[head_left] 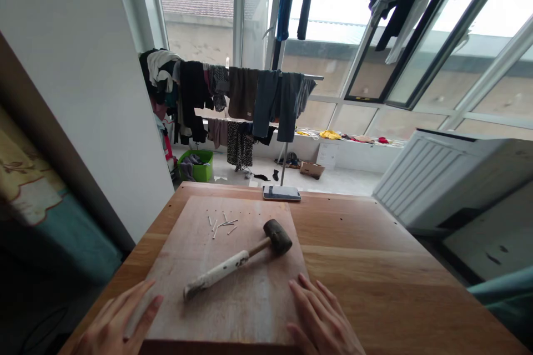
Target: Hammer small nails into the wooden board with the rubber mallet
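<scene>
A wooden board (200,288) lies on a wooden table (375,266). On the board rests a mallet (239,258) with a black head and a worn white handle, pointing toward me. Several small nails (221,224) are scattered near the board's far side. My left hand (114,321) lies flat with fingers stretched along the board's near left edge. Over at the board's near right corner, my right hand (322,319) lies flat, fingers spread. Neither hand holds anything. The mallet handle's end sits between the two hands.
A phone (281,193) lies at the table's far edge. Beyond it stand a drying rack with clothes (245,97), a green basket (196,165) and large windows. A white wall (83,94) rises to the left, a white cabinet (449,177) to the right.
</scene>
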### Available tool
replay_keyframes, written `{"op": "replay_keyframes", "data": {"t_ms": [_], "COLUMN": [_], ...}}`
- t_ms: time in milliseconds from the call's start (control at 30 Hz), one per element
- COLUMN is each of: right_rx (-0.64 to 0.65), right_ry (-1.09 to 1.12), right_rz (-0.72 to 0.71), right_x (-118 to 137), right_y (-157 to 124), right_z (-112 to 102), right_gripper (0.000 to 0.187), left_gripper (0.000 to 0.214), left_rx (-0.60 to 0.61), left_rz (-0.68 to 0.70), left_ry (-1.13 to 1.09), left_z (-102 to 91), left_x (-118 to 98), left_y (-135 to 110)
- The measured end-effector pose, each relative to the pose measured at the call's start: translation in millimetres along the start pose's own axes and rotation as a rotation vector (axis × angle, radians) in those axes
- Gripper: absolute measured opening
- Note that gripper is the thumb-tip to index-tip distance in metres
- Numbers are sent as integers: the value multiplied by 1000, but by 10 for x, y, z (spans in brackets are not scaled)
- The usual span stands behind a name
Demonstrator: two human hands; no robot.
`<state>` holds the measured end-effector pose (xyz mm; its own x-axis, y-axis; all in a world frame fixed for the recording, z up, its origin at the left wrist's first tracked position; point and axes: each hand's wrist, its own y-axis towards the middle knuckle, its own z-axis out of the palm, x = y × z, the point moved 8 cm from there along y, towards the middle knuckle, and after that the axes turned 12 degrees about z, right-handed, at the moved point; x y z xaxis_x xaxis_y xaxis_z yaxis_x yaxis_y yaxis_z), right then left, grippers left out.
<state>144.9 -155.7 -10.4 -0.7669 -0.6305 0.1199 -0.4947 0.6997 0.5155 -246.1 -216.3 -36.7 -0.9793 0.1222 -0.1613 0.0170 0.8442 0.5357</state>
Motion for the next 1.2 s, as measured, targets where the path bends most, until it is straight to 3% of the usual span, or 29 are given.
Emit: {"op": "replay_keyframes", "data": {"t_ms": [200, 300, 400, 533, 600, 767, 867, 1033, 1200], "right_rx": [-18, -33, -54, -123, -107, 170, 275, 368, 264], "right_ry": [-70, -127, -137, -68, 23, 225, 245, 426, 830], "right_rz": [297, 455, 527, 597, 640, 646, 636, 778, 1043], "right_x": [-864, -1234, -1412, -1401, -1327, -1015, -922, -1030, -1201], "right_y": [-466, -678, -784, -673, -507, 45, 276, 347, 198], "right_z": [-240, -313, -369, -442, -423, -151, -26, 110, 157], "right_gripper": [41, 44, 49, 49, 46, 49, 46, 40, 41], "left_gripper": [34, 32, 28, 27, 29, 45, 51, 55, 54], "left_rx": [93, 140, 193, 247, 197, 241, 308, 344, 322], "left_rz": [225, 347, 412, 456, 504, 541, 551, 539, 507], "left_ry": [-177, -215, -205, -196, -205, -204, -189, -148, -147], "left_z": [170, 269, 365, 582, 727, 1307, 1538, 1613, 1622], "left_x": [-932, -1291, -1514, -1734, -1852, -2011, -2050, -2056, -2013], "left_y": [354, 524, 742, 1181, 1444, 1946, 2020, 1931, 1896]}}
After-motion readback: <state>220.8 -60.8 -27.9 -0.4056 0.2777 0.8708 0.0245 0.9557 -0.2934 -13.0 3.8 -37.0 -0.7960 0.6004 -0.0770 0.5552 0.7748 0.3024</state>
